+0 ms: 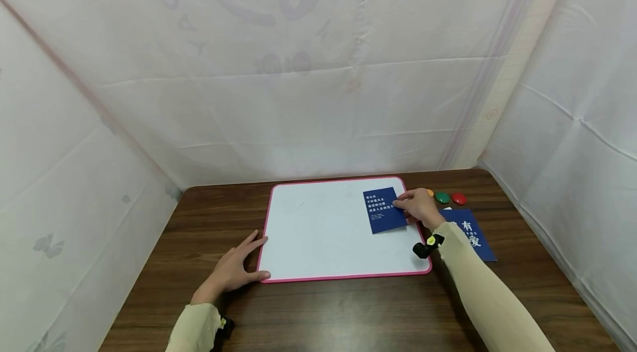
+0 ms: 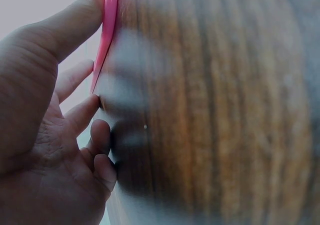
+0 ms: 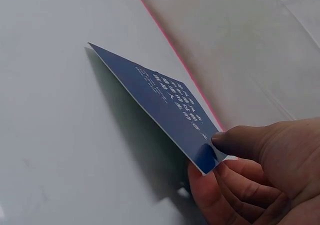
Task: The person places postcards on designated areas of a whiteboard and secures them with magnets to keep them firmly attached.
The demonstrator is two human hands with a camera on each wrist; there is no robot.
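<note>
A white board with a pink rim [image 1: 343, 277] lies flat on the brown wooden table [image 1: 328, 313]. My right hand [image 1: 419, 207] pinches a small blue card with white print [image 1: 384, 210] by its right edge, holding it over the board's right part. In the right wrist view the blue card [image 3: 167, 107] is tilted above the white surface, with my thumb [image 3: 240, 140] on top and fingers beneath. My left hand [image 1: 238, 267] rests flat on the table with straight fingers against the board's left rim [image 2: 107, 32]; the thumb [image 2: 70, 27] touches the pink edge.
Beside the board's far right corner lie three round magnets: orange [image 1: 429, 192], green [image 1: 442, 197] and red [image 1: 459, 198]. A second blue card with large white characters [image 1: 473, 233] lies on the table under my right forearm. White sheeting walls the table on three sides.
</note>
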